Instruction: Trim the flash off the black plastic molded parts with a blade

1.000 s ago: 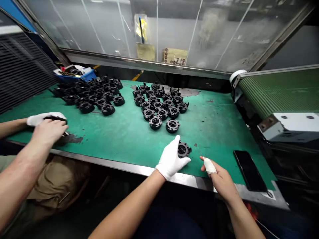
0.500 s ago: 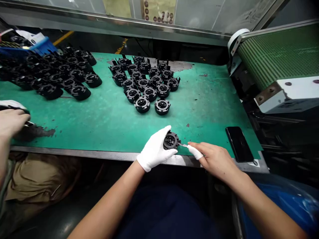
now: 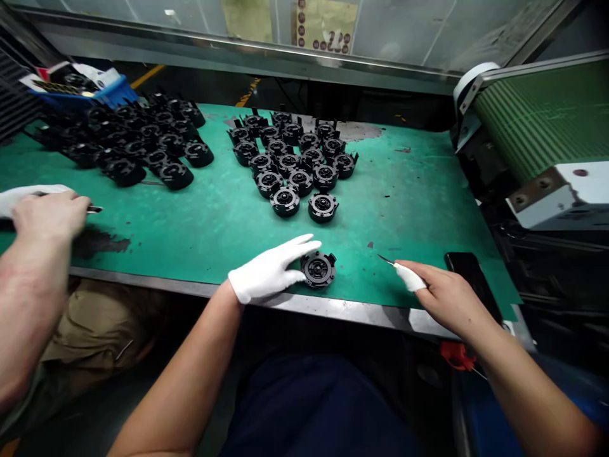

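A round black plastic part [image 3: 318, 270], ring-shaped with small tabs, lies on the green mat close to the table's front edge. My left hand [image 3: 273, 270], in a white glove, is at its left side with thumb and fingers spread apart. The thumb tip is at the rim; whether it touches I cannot tell. My right hand [image 3: 440, 289], bare except for a white cover on one digit, is closed round a small knife [image 3: 386, 259]. Its thin dark blade points left, apart from the part. Most of the handle is hidden in the fingers.
Several similar black parts [image 3: 301, 181] stand grouped behind my hands, with a larger cluster [image 3: 136, 149] at the left. A co-worker's hands [image 3: 50, 212] work at the left edge. A phone [image 3: 469, 273] lies by my right hand. A green conveyor belt [image 3: 556, 108] rises at the right.
The knife in my right hand has moved right, away from the black part. My left hand has loosened from the part and spread its fingers. The co-worker's hands reach further into view.
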`<control>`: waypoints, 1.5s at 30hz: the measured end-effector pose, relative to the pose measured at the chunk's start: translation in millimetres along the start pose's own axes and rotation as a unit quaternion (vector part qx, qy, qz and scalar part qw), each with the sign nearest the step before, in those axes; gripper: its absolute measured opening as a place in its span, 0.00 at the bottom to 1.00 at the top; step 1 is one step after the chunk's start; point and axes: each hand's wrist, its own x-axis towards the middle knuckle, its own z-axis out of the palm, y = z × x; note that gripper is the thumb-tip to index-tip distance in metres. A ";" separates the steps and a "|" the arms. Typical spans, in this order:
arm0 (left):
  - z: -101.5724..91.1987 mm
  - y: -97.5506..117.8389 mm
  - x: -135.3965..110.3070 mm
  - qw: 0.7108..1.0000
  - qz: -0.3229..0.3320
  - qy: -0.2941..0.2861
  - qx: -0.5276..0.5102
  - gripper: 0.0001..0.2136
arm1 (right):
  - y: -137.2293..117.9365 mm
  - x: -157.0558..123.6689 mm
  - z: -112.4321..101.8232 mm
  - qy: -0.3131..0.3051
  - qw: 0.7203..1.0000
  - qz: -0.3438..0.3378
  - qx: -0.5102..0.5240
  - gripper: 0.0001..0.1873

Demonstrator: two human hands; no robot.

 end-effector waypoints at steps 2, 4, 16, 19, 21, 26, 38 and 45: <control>-10.8 -7.1 -13.5 0.989 -0.084 0.124 0.015 0.24 | -4.1 -1.7 9.2 -0.002 1.000 0.003 0.016 0.21; -7.3 -4.4 -24.5 0.956 -0.162 0.245 0.006 0.21 | -9.5 0.3 16.3 0.000 0.999 -0.006 0.035 0.21; 98.1 25.2 6.5 0.946 -0.088 0.306 -0.066 0.49 | -66.8 56.6 6.7 -0.078 0.979 -0.177 -0.057 0.19; 95.8 21.1 5.4 0.946 -0.071 0.311 -0.051 0.48 | -71.1 64.8 0.7 -0.088 0.973 -0.189 -0.097 0.19; 93.9 20.4 4.5 0.947 -0.064 0.311 -0.043 0.47 | -74.9 69.8 -3.3 -0.099 0.969 -0.197 -0.114 0.19; 94.7 22.5 5.5 0.948 -0.057 0.309 -0.047 0.45 | -64.1 93.0 -12.7 -0.116 0.959 -0.188 -0.179 0.21; 2.7 -7.9 -34.1 0.992 -0.065 0.045 -0.103 0.31 | -17.8 66.0 2.0 -0.051 0.991 -0.117 -0.039 0.21; 22.5 -2.3 -56.1 0.948 -0.155 0.251 -0.119 0.31 | -66.9 48.4 15.2 -0.091 0.981 -0.170 0.025 0.19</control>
